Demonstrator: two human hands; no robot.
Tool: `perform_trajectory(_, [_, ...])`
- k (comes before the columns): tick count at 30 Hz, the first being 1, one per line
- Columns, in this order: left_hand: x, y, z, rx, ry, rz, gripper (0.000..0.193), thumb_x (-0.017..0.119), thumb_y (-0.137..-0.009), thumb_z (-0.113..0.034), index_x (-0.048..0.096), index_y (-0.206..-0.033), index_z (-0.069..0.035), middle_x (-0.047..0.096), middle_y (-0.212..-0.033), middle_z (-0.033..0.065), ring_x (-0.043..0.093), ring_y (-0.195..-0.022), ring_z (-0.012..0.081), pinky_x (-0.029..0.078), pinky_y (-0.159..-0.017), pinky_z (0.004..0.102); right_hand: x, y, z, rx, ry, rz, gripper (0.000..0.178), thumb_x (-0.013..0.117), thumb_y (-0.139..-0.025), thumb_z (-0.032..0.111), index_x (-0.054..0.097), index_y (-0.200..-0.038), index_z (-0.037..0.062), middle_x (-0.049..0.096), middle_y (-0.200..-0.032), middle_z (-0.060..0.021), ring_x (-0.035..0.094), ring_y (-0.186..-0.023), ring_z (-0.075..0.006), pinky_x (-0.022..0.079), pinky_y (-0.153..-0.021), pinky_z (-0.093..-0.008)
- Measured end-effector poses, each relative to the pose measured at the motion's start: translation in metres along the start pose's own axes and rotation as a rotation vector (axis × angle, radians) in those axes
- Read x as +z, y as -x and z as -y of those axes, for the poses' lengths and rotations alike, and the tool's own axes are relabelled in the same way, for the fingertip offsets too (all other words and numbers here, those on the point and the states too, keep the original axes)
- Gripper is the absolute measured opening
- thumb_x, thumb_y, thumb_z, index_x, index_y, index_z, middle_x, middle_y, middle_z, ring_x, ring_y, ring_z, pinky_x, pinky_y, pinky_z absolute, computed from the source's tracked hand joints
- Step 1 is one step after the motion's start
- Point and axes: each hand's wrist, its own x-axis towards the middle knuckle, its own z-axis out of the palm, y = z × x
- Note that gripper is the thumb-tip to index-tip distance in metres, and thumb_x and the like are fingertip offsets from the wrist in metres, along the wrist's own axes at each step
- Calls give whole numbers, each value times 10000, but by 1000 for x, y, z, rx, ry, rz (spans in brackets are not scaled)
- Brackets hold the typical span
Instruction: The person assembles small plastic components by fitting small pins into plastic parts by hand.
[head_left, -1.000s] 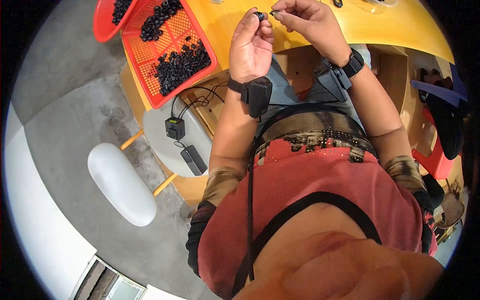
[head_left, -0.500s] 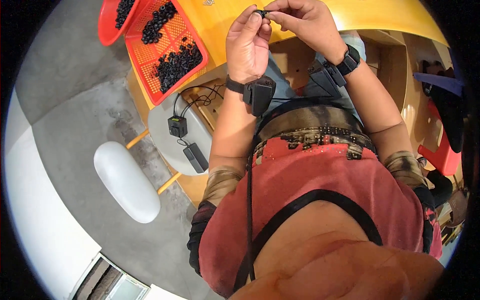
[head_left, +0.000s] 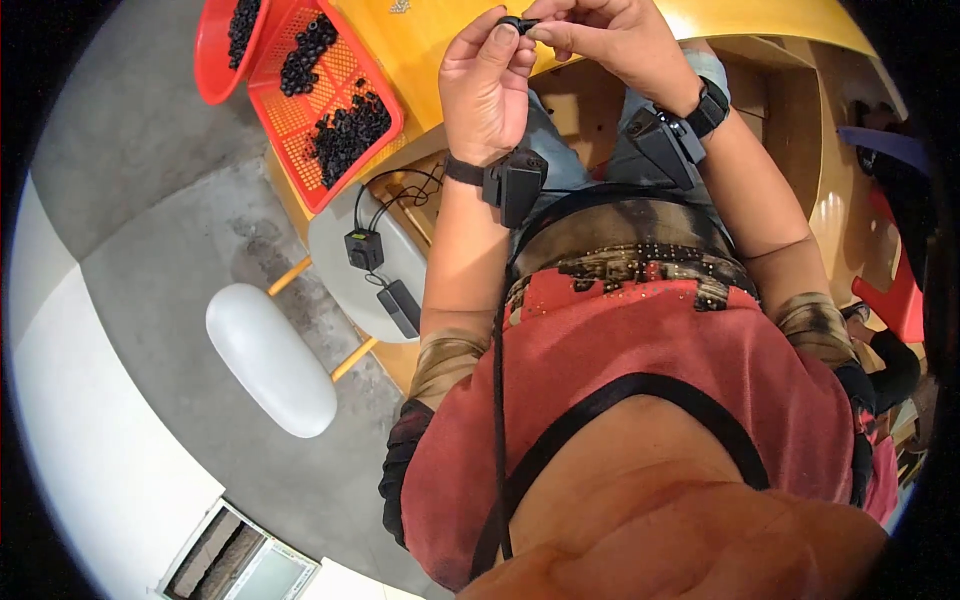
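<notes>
Over the edge of the yellow table [head_left: 425, 70], my left hand [head_left: 487, 95] holds a small black part [head_left: 515, 24] with a rounded body, pinched between thumb and fingers. My right hand [head_left: 615, 45] has its thumb and fingertips closed on the narrow right end of the same part. Its exact kind is too small to tell, and the fingers cover some of it. To the left, a red mesh basket [head_left: 284, 128] contains a heap of ring-like black pieces [head_left: 310, 55] and a heap of smaller black pieces [head_left: 348, 135].
A red bowl [head_left: 212, 75] with more black pieces stands beside the basket. Tiny silvery pieces [head_left: 400, 6] lie on the table. At my left is a chair with a grey seat [head_left: 335, 235], bearing a black box [head_left: 364, 250] with cables, and a pale backrest [head_left: 270, 360].
Both hands remain together on the small black part, which now shows more between the fingertips. The whole view has shifted slightly.
</notes>
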Motion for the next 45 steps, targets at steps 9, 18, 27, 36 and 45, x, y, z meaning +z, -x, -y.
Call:
perform_trajectory(9, [1, -2, 3, -19, -3, 33, 210, 704, -969, -22, 710, -1179, -18, 752, -1025, 92, 706, -842, 176, 589, -787, 286, -8, 5, 0, 17, -51, 13, 154, 707, -972, 39, 715, -1114, -20, 752, -963, -57, 711, -850, -106, 583, -758, -234])
perform_trajectory(18, [5, -1, 5, -30, 13, 47, 209, 688, -978, -20, 708, -1186, -15, 751, -1001, 106, 705, -826, 187, 612, -788, 348, -11, 7, -7, 61, -163, -14, 148, 703, -973, 32, 722, -1108, -25, 752, -919, -75, 704, -784, -120, 583, -721, -242])
perform_trajectory(27, [8, 2, 8, 24, -24, 66, 225, 692, -979, -30, 730, -1201, -25, 757, -989, 117, 712, -824, 202, 607, -787, 367, -4, 9, 0, 12, -90, -33, 126, 712, -964, 27, 721, -1076, -31, 751, -921, -73, 704, -791, -116, 584, -731, -242])
perform_trajectory(36, [17, 7, 9, 186, -38, 116, 262, 737, -937, -11, 680, -1192, 9, 728, -1014, 107, 691, -840, 177, 583, -768, 283, -9, -4, 7, -136, 219, 115, 112, 758, -925, 13, 722, -1022, -30, 748, -933, -64, 706, -839, -106, 582, -756, -244])
perform_trajectory(45, [9, 9, -6, 142, -25, 174, 313, 737, -930, 6, 625, -1220, -30, 729, -1031, 105, 689, -874, 180, 574, -764, 307, -7, -24, 35, 25, 108, 422, 211, 787, -891, -5, 708, -1086, -7, 701, -902, -4, 654, -827, -73, 524, -747, -204])
